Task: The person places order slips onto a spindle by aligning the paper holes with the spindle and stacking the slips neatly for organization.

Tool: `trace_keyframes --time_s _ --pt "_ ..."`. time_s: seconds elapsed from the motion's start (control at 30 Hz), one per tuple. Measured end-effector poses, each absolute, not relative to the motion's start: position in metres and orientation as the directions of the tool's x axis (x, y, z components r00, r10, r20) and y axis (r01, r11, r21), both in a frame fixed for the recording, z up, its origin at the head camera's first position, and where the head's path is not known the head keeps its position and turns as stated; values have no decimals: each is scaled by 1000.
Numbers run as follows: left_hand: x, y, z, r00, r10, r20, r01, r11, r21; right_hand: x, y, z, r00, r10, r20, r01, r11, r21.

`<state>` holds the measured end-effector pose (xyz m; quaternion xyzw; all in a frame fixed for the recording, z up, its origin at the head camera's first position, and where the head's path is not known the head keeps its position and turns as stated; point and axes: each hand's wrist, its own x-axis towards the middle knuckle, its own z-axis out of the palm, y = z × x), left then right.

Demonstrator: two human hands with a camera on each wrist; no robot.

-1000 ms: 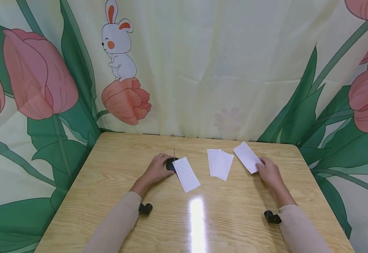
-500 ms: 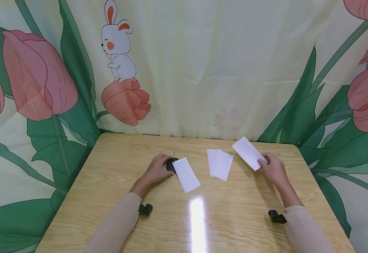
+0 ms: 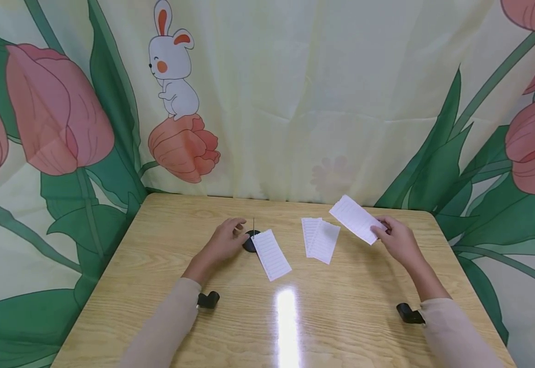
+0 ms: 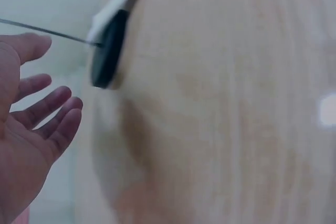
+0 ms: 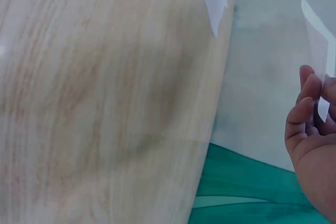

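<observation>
Lined paper (image 3: 352,220) is pinched by the right fingers (image 5: 301,112) (left fingers (image 4: 66,129) released), presumably for spiking, with alignment above the spike (image 3: 253,227) required.

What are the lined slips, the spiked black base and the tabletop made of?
Lined slips: thin matte paper, ragged-edged. Spike: likely metal, being thin yet straight. Black base: smooth; plastic or coated metal, unclear. Tabletop: glossy wood or laminate, showing grain and glare.

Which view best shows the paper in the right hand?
The head view: the paper shows most of its lined face. The right wrist has it steeply angled, partly hidden by the right hand; the left wrist doesn't show it.
</observation>
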<state>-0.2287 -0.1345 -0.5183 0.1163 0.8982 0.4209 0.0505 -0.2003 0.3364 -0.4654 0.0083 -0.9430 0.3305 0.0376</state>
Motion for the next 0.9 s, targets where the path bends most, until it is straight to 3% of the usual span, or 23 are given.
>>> trace_keyframes --time_s 0.43,0.9 --pt "-231 -138 -465 -952 231 200 301 597 744 -201 314 -435 -984 -90 153 -166 776 -609" --pt "-222 -107 -419 -878 287 383 479 540 692 -202 285 -414 -971 -146 189 -235 733 -638"
